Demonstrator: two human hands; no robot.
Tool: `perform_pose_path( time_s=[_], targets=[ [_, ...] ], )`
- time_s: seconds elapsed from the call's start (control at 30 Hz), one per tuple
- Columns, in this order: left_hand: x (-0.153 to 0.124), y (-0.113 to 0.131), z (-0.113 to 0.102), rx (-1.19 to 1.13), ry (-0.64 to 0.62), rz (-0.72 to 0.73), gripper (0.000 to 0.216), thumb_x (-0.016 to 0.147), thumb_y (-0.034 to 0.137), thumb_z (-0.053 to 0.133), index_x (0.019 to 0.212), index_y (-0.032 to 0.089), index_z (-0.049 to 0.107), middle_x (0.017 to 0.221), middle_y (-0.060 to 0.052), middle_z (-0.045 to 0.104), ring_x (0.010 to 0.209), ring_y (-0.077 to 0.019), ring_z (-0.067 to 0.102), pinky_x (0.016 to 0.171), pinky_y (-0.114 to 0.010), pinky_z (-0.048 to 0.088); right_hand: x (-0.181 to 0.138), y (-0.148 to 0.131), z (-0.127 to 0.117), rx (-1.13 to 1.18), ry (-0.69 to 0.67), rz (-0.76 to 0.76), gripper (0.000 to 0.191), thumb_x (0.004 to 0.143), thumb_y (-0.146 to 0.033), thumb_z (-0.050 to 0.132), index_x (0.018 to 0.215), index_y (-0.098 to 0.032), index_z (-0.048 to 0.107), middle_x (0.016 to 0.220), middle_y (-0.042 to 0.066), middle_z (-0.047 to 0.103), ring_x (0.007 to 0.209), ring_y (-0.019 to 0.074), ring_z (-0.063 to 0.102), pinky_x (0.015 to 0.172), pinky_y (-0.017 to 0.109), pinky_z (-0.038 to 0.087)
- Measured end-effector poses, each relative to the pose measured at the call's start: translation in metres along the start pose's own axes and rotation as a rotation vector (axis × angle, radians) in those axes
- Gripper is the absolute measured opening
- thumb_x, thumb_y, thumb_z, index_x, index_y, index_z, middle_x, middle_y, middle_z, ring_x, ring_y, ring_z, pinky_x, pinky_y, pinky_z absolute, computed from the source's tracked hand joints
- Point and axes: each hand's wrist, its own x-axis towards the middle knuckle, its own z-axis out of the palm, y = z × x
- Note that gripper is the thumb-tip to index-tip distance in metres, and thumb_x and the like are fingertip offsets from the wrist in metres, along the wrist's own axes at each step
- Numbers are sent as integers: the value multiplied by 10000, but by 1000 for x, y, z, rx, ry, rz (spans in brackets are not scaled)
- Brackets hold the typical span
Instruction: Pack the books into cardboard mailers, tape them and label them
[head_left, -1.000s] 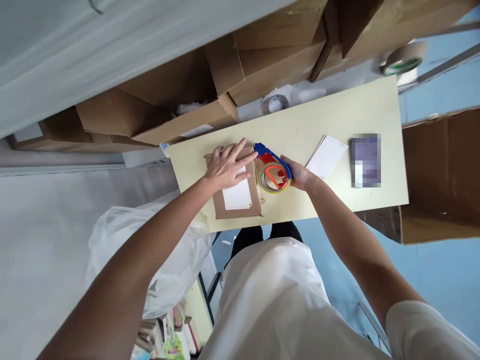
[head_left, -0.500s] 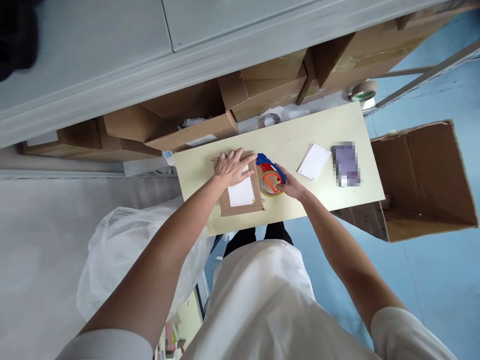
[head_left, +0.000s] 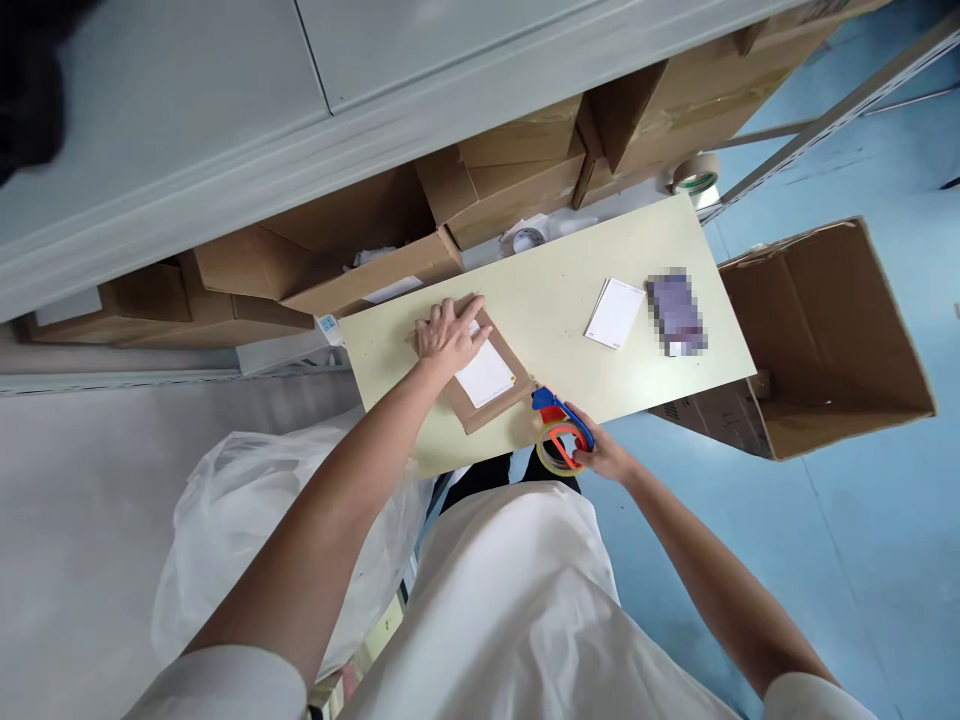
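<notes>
A flat brown cardboard parcel (head_left: pixel 504 398) with a white label (head_left: pixel 485 376) lies on the pale yellow table (head_left: pixel 570 280). My left hand (head_left: pixel 447 331) rests flat on its far end, fingers spread. My right hand (head_left: pixel 602 458) grips a tape dispenser (head_left: pixel 561 436) with a blue and red frame and a roll of clear tape, held at the table's near edge by the parcel's near right corner.
A white card (head_left: pixel 616 312) and a purple blurred item (head_left: pixel 676 312) lie on the table's right part. Open cardboard boxes (head_left: pixel 360 240) line the wall behind. An open box (head_left: pixel 825 330) stands on the blue floor at right. A tape roll (head_left: pixel 694 175) and a white plastic bag (head_left: pixel 247 520) sit nearby.
My right hand has drawn the tape dispenser from the parcel's right side back to the table's near edge. The parcel has turned slightly under my left hand.
</notes>
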Motion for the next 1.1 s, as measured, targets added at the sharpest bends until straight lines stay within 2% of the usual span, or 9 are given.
perform_pose_path(
  time_s=[0.13,0.2,0.33,0.43,0.6,0.73,0.87,1.0,1.1],
  targets=[
    [-19,-14,13,-155,89,-335,635,879,576,256,1454,318,175,1370,-201,392,1171,-376,427,784,-522,414,43,-36,-1,19,119,-71,886,596,-101,550,1427,-266,291,1267,64,566,1076,226,565,887,363,479],
    [-34,-22,17,-179,76,-402,735,847,619,308,1474,291,110,1442,-221,302,1199,-394,410,773,-526,426,73,-63,-12,-7,124,-93,879,577,-88,541,1415,-243,327,1253,73,574,1068,229,564,868,359,484],
    [-54,-33,10,-5,36,-146,915,737,706,459,1473,252,162,1527,-203,128,1344,-441,192,947,-579,295,120,-104,-37,-45,-42,-91,864,547,-66,540,1382,-235,403,1216,78,603,1017,236,578,838,362,493],
    [-46,-36,3,63,-25,111,924,703,679,543,1463,277,204,1531,-153,157,1368,-408,152,1036,-537,178,133,-111,-44,-43,-145,-77,840,545,-70,539,1361,-240,436,1217,61,606,1034,243,570,880,394,478],
    [-31,-38,4,39,-130,110,954,693,688,545,1470,331,121,1365,-148,406,1194,-367,393,960,-475,269,126,-103,-40,-76,-122,-108,830,581,-74,538,1379,-259,407,1226,45,597,1054,235,559,895,384,470],
    [-33,-37,5,53,-158,107,955,692,701,537,1467,348,106,1309,-146,432,1154,-368,404,928,-467,275,110,-86,-47,-134,-73,-117,843,593,-71,545,1396,-267,380,1241,47,582,1068,234,547,883,360,467],
    [-33,-36,3,51,-163,93,938,704,701,525,1465,359,97,1314,-139,422,1159,-365,400,924,-467,280,67,-44,-49,-139,-69,-65,876,588,-78,555,1417,-262,339,1150,58,618,948,227,584,792,346,490],
    [-34,-33,7,9,-113,57,925,703,697,530,1461,372,112,1336,-132,416,1178,-366,400,928,-489,301,25,-4,-13,-17,-51,-55,892,602,-107,555,1435,-265,281,1143,56,620,907,211,600,764,340,501],
    [-43,-27,15,-68,-54,-79,887,751,699,449,1473,339,79,1414,-146,353,1231,-373,372,940,-509,315,32,-9,16,38,99,-87,914,612,-132,540,1454,-265,209,1176,55,606,958,221,594,817,366,497]
  ],
)
